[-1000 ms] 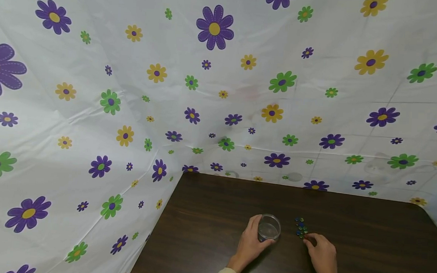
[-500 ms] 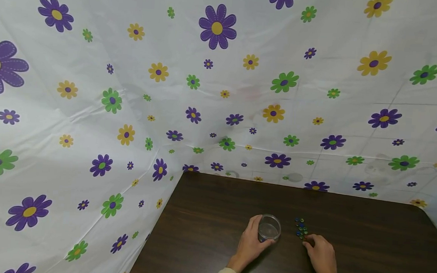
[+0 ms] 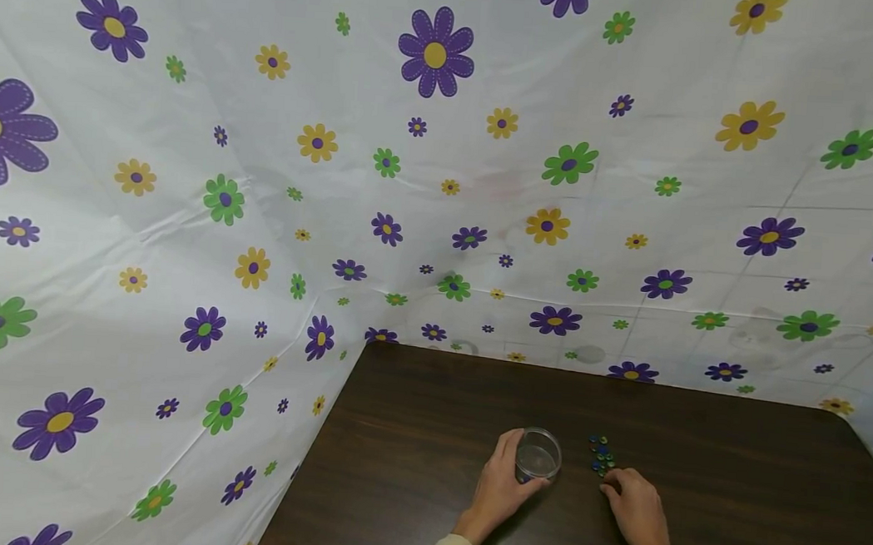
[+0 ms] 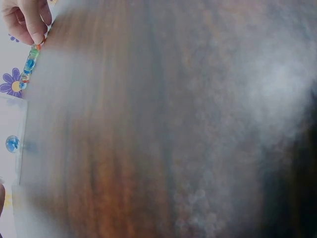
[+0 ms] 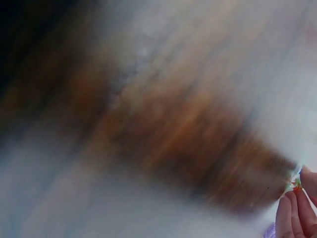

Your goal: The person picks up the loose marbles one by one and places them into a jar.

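Note:
My left hand (image 3: 499, 483) grips a clear round container (image 3: 540, 431) from its left side, thumb at the near side and fingers round the far side. In the left wrist view a blue marble (image 4: 12, 144) shows through the clear wall of the container. To the right, several blue and green glass marbles (image 3: 601, 450) lie in a small cluster on the table. My right hand (image 3: 639, 512) is at the near end of this cluster. Its thumb and fingers pinch a clear marble with orange and green swirls (image 5: 296, 184), partly hidden by the fingertips.
The dark wood-grain table (image 3: 428, 405) extends behind and to both sides of the hands. A white sheet with purple, yellow and green flowers (image 3: 427, 180) hangs at its far and left edges.
My right hand has drawn slightly left and toward me, and the reddish marble seen at its fingertips earlier is now hidden in the head view. The left hand and container hold still.

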`<state>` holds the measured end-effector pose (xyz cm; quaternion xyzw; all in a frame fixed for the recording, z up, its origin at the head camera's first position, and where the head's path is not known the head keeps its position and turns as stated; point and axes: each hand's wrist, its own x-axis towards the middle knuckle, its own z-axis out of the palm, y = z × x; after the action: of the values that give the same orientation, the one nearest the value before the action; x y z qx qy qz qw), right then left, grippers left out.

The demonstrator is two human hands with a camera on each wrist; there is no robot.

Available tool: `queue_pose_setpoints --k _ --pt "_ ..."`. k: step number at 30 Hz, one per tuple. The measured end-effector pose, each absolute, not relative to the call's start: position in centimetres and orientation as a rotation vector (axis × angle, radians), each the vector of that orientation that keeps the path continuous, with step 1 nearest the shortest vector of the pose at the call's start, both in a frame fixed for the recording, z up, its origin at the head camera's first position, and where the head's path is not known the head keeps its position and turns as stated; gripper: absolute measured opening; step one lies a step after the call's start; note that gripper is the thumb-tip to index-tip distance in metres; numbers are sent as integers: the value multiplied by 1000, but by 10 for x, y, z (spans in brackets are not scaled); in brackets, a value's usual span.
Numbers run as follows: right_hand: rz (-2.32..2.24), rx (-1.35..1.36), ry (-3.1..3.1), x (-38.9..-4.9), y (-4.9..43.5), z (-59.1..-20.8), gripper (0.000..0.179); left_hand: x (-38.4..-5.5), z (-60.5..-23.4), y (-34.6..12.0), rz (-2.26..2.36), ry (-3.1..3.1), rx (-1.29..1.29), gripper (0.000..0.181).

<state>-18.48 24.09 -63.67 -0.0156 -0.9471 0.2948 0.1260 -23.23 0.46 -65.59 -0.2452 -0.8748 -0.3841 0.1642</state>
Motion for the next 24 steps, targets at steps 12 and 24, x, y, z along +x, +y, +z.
queue_pose_setpoints --k 12,24 --pt "808 -65 -2727 -183 240 -634 12 -231 -653 5 -1110 -2550 -670 86" --pt "770 65 -2406 -185 239 -639 23 -232 -654 6 -1104 -2541 -667 86"
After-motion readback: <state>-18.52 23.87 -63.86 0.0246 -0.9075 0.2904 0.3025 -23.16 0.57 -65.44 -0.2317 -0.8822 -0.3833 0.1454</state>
